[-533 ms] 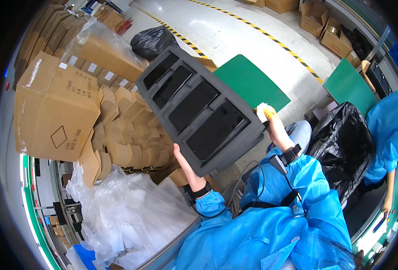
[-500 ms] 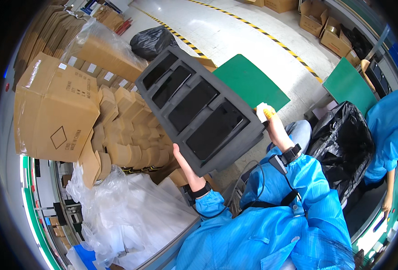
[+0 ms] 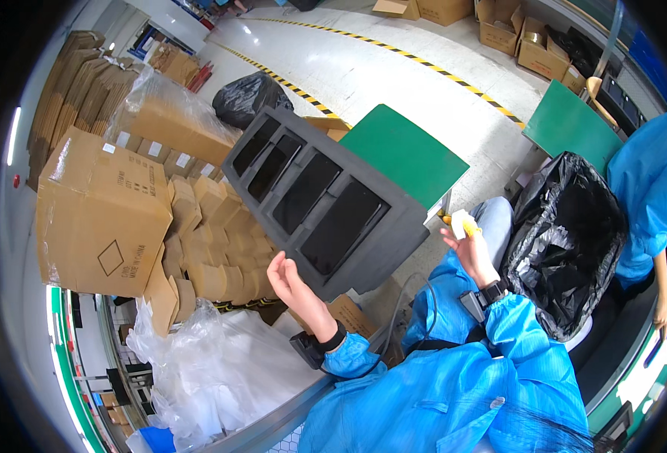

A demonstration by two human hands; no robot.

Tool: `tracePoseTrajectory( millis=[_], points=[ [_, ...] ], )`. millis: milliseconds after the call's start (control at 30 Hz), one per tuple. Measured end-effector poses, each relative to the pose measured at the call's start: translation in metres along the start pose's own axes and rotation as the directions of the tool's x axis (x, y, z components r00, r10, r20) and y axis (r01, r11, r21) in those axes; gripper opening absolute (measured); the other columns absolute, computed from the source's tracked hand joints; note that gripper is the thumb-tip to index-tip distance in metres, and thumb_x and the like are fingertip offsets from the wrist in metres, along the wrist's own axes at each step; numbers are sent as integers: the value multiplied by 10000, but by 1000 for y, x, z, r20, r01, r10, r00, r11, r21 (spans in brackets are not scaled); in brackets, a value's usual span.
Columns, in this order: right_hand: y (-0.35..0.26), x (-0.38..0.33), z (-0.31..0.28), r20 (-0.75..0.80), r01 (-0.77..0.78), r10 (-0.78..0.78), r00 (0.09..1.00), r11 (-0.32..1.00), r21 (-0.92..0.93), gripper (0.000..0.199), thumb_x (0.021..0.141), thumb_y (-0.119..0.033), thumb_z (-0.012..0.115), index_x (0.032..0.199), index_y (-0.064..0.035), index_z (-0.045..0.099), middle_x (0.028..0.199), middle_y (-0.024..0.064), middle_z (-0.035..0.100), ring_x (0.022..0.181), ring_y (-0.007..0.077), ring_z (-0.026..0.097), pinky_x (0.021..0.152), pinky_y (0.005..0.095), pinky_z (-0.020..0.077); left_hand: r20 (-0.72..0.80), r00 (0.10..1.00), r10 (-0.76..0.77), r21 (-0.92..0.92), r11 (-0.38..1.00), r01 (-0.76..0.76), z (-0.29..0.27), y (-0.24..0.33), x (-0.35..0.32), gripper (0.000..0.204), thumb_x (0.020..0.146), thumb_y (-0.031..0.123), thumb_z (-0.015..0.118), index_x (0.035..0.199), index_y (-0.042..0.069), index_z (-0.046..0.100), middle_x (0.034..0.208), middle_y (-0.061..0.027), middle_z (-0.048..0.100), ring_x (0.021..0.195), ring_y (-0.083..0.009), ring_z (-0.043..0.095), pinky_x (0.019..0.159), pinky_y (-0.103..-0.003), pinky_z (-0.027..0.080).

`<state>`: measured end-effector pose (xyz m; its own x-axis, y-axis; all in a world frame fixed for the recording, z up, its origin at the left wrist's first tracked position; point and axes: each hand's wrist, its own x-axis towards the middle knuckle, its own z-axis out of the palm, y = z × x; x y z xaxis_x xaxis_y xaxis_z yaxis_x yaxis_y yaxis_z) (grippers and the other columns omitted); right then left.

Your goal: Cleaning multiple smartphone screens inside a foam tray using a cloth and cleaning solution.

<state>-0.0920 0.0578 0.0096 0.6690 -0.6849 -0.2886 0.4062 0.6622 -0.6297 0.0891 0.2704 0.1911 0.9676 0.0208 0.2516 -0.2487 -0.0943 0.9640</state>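
A dark grey foam tray (image 3: 292, 240) with several black phone-like slabs (image 3: 345, 226) in its slots slopes across the middle of the view. What bears it underneath is hidden. By its near left corner is my left hand (image 3: 301, 296), fingers stretched out and holding nothing. My right hand (image 3: 475, 255) is off the tray, to the right of it, palm up. A small white and yellow thing (image 3: 465, 224) sits at its fingertips; its kind is too small to make out.
Left stand a large cardboard box (image 3: 99, 215) and stacked brown moulded inserts (image 3: 216, 260), with clear plastic sheeting (image 3: 220, 370) nearer me. A green board (image 3: 405, 155) lies beyond the tray. A bin with a black bag (image 3: 563, 241) and a co-worker's blue sleeve (image 3: 646, 196) are right.
Both hands have let go of the tray and moved apart from it. The tray sits slightly lower and further left in view. The white and yellow thing has moved with my right hand.
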Motion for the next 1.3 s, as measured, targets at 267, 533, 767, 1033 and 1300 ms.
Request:
tracePoseTrajectory(
  millis=[267,533,767,1033,1300],
  points=[
    [12,-23,-26,-35,22,-19,999,996,83,330,983,-325,475,1215,-98,529,1117,88,628,898,233,642,755,321,524,356,922,151,310,912,-269,-16,-8,9,496,763,92,742,1192,37,502,1180,-128,577,1140,-268,490,1037,-395,351],
    [37,-27,-53,-139,-45,47,989,999,18,318,970,-350,480,1231,-173,524,1122,20,631,946,161,604,768,331,458,134,975,176,512,830,-220,-27,-35,7,365,844,163,663,1151,42,505,1115,-129,520,1048,-268,482,943,-400,384],
    [47,-21,-80,-233,-125,127,964,992,24,288,949,-361,499,1213,-250,532,1192,-86,594,1052,84,495,837,363,352,40,925,-378,-349,862,367,-9,-53,-38,371,897,259,562,1182,24,533,1180,-83,557,1109,-209,519,955,-355,403],
    [48,-23,-77,-244,-108,102,964,994,-8,267,955,-367,488,1177,-231,547,1131,-62,616,1045,95,508,853,362,343,127,942,-311,-273,902,334,-16,-57,-40,572,881,211,539,1380,-29,393,1352,-133,440,1220,-227,426,1037,-328,315],
    [41,-27,-76,-226,-66,66,972,998,10,256,969,-353,467,1154,-198,555,1126,-7,633,1017,126,550,866,363,377,65,962,-267,-166,947,274,-20,-50,-42,444,879,147,536,1280,-37,487,1147,-108,567,1034,-190,537,937,-310,404]
  ],
)
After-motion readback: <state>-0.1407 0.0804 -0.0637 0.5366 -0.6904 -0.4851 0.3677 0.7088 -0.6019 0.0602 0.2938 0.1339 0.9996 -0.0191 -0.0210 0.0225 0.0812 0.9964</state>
